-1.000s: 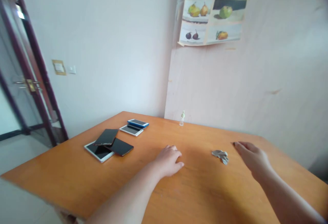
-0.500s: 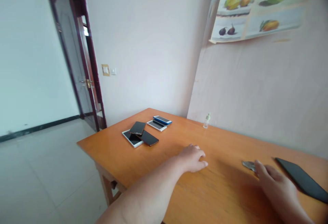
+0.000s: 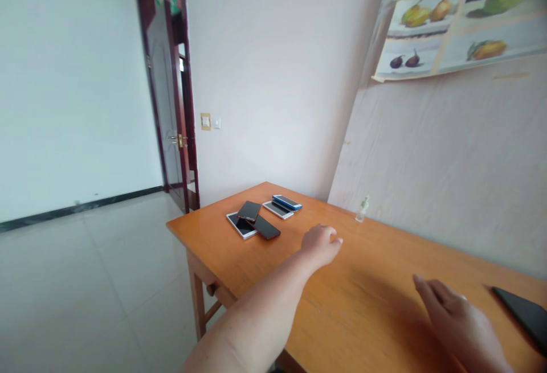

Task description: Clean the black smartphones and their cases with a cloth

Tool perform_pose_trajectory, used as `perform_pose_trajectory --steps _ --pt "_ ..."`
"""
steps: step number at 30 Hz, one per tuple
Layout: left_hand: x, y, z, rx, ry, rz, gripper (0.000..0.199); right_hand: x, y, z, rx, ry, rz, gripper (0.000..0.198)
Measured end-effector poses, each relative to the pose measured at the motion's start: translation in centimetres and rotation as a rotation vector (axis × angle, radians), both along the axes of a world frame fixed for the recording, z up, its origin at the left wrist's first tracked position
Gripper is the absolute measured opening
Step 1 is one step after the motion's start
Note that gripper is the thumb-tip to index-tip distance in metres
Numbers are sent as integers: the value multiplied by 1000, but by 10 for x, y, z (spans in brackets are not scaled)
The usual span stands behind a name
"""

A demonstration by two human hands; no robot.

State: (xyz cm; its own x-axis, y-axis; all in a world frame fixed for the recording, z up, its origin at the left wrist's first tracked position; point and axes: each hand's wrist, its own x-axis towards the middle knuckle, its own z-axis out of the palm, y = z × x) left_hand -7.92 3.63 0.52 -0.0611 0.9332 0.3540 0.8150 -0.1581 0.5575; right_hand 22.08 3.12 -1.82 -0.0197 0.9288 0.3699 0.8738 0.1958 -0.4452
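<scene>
My left hand (image 3: 320, 245) is over the middle of the wooden table (image 3: 342, 299), its fingers loosely curled and the thumb a little apart from the forefinger. Nothing shows in it. To the right, my right hand (image 3: 457, 310) is closed, thumb stretched along the bent fingers. A tiny pale spot shows at its fingers; what it holds is otherwise hidden. A black tablet-like slab (image 3: 523, 316) lies to the right of that hand, cut by the frame edge. Beyond my left hand lie a dark phone (image 3: 267, 228), another dark phone (image 3: 248, 210) and a white tablet (image 3: 239, 226) under them.
A white phone (image 3: 277, 209) and a blue-edged phone (image 3: 288, 201) overlap near the far corner. A small clear pump bottle (image 3: 362, 210) stands by the leaning board (image 3: 448, 162) with fruit paintings (image 3: 461, 31). Left of the table are tiled floor and a door (image 3: 164, 105).
The view has turned left, so the table things sit further right. My left hand's fingers have curled in. The greyish thin piece seen at my right fingertips is now hidden.
</scene>
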Motion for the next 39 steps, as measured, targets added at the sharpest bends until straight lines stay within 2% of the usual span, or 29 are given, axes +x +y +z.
perform_pose_trajectory --steps 3,8,12,15,18,22,27,31,39 --pt "-6 -2 5 -11 -20 89 34 -15 -10 5 -11 -90 170 43" --pt "-28 -9 11 -22 -16 225 31 -44 -18 -1 55 -25 284 36" --pt "-60 -23 12 16 3 335 32 -76 -26 -6 51 32 483 33" --pt "-88 -37 12 52 18 427 34 -100 -35 -1 40 8 642 32" --pt "-113 -50 12 66 32 537 38 -123 -42 7 35 -7 725 30" --pt "-139 -59 9 70 42 674 49 -152 -48 9 27 25 774 28" --pt "-166 -56 1 7 31 797 76 -174 -53 6 -9 44 813 30" --pt "-181 -47 -5 -65 11 842 87 -176 -53 6 -39 25 810 30" --pt "-191 -33 -15 -112 7 872 93 -173 -48 -8 -7 77 781 28"
